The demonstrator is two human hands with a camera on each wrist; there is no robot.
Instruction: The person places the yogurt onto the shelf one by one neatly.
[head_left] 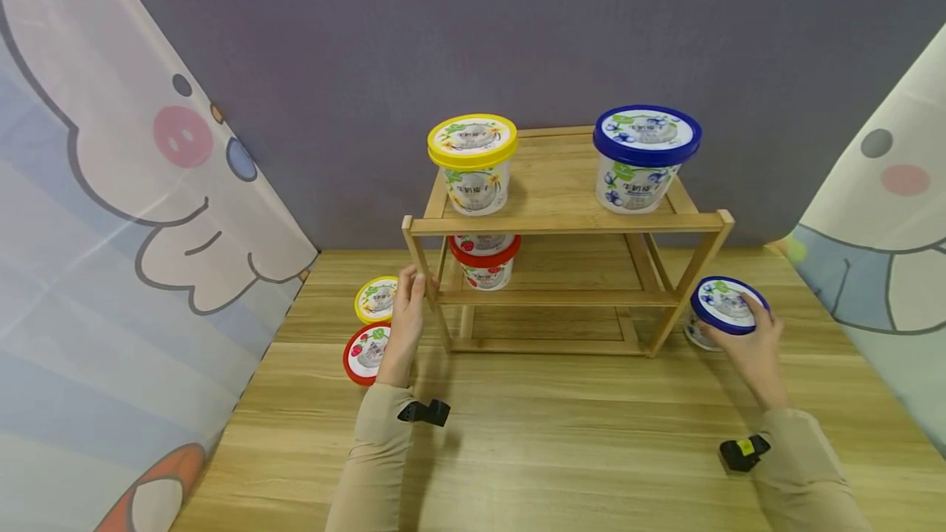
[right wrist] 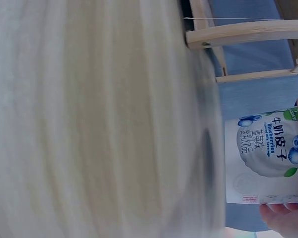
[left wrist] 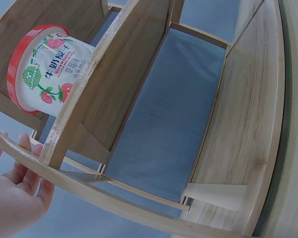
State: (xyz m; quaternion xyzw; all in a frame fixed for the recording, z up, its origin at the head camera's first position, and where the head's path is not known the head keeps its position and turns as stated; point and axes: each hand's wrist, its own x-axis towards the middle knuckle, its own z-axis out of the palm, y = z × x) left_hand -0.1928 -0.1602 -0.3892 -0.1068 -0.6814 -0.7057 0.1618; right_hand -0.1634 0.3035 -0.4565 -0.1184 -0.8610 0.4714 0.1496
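Note:
My left hand (head_left: 406,314) grips the left front post of a wooden shelf rack (head_left: 547,298), its fingers around the post in the left wrist view. At the rack's right side, my right hand (head_left: 752,343) holds a blue-lidded blueberry tub (head_left: 727,302) between thumb and fingers, near the lid. The right wrist view shows that tub's printed side (right wrist: 263,148) upright, its base close to the tabletop; whether it touches I cannot tell. On the middle shelf stands a red-lidded strawberry tub (head_left: 488,273), partly hidden by the top rail.
A yellow-lidded tub (head_left: 473,162) and another blue-lidded tub (head_left: 643,158) stand on the top shelf. Left of the rack, a second yellow-lidded tub (head_left: 375,300) and a red-lidded tub (head_left: 365,355) stand on the wooden table (head_left: 576,433), partly behind my left hand and forearm.

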